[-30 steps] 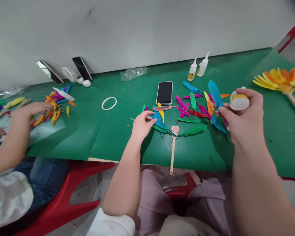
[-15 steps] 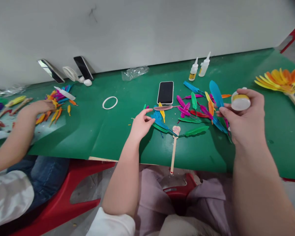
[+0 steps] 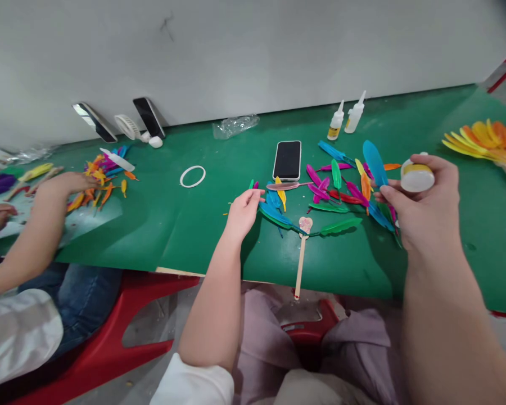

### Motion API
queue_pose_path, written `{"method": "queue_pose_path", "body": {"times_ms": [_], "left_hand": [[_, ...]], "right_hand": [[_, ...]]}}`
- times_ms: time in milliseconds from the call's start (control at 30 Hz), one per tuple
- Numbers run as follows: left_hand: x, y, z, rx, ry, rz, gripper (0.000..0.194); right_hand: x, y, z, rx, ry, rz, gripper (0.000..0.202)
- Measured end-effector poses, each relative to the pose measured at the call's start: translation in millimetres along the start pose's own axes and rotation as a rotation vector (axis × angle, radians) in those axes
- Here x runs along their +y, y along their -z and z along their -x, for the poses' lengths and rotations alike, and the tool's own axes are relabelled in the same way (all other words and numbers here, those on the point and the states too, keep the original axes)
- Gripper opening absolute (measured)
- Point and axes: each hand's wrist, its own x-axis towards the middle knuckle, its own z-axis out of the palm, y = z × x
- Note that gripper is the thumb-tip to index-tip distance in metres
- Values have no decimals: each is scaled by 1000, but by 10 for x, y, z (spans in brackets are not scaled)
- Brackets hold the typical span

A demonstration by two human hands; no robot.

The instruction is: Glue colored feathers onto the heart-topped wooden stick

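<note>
My right hand (image 3: 432, 197) pinches an upright blue feather (image 3: 375, 162) between thumb and finger. The same hand also keeps a glue bottle (image 3: 417, 178) with a yellow band gripped, its round base towards me. My left hand (image 3: 243, 214) has its thumb and fingertips drawn together by the tip of another blue feather (image 3: 274, 214); whether anything is between them is hidden. In front of me lies a wooden stick (image 3: 301, 267) with a patterned heart-shaped head (image 3: 306, 225). A blue feather and a green feather (image 3: 340, 226) spread from either side of that head.
Loose feathers (image 3: 318, 184) lie behind the stick, near a phone (image 3: 287, 160). Two glue bottles (image 3: 336, 125) stand farther back. A white ring (image 3: 193, 176) is left of centre, a yellow-orange feather fan (image 3: 491, 140) at right. A co-worker's hand (image 3: 73, 183) touches feathers at left.
My left thumb and fingers, apart before, have come together. My right hand keeps its hold on the blue feather and the glue bottle. The whole view has shifted slightly.
</note>
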Motion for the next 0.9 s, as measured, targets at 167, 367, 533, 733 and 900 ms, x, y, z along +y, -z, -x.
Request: {"method": "queue_pose_path", "body": {"times_ms": [167,367,533,733,900], "left_hand": [[-37,-1,-7,-53,-24,-45,28],[-37,-33,-9,-43,-89,-81,31],[-49,-52,-29,-42,-98,-74,31],[-38,-83,-27,-50,-106,-77,30],[-13,-105,-22,-54,-85,-33,32]], "right_hand": [[-11,-8,5,2,1,-5,60],[-34,-23,16,-15,-1,-16,60],[-39,-25,16,-13,-10,-28,60],[-43,-29,18,-15,-6,-20,59],[-34,-38,16,-10,-29,-40,60]]}}
